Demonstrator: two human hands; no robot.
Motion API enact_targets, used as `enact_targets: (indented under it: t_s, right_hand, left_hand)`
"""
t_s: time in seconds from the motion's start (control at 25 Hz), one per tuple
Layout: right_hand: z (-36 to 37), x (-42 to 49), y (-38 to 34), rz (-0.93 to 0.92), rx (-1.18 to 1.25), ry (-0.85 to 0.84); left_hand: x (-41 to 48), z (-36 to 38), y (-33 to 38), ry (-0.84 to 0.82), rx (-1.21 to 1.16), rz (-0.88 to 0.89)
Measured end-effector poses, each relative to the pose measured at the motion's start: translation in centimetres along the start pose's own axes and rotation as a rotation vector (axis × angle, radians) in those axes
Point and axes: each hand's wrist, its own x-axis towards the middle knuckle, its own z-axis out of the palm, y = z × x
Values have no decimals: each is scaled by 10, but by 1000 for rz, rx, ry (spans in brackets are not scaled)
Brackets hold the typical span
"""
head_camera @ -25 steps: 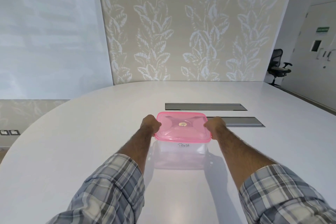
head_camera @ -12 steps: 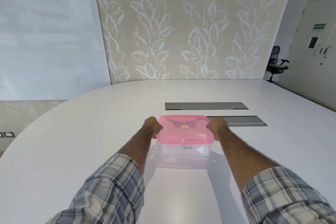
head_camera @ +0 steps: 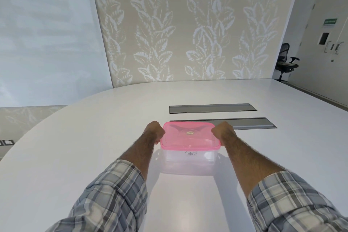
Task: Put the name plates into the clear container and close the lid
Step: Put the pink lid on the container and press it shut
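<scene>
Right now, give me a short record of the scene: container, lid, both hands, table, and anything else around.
table: white, rounded
container: clear, on the table, handwritten word on its front
lid: pink, on the container, looks seated
left hand: curled, grips the lid's left edge
right hand: curled, grips the lid's right edge
panels: two, grey, set in the table beyond the container
chair: black, far right
name plates: cannot tell if inside

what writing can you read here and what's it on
"ANDA" after an unclear first letter (P or W): handwritten on the front wall of the clear container.
Gold sticker on the pink lid: too small to read.
Green sign at the door: blurred, unreadable.
</scene>
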Motion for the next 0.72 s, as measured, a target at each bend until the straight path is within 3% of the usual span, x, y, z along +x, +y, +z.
enact_targets:
  t_s: [0.28, 0.72]
  right_hand:
    - [2, 5, 0, -35, -48, -8]
    - [15, 26, -7, -39, 19, 56]
  left_hand:
    - [6, 4, 6, 1, 115, 30]
    - [27, 21, 7, 123, 77, 50]
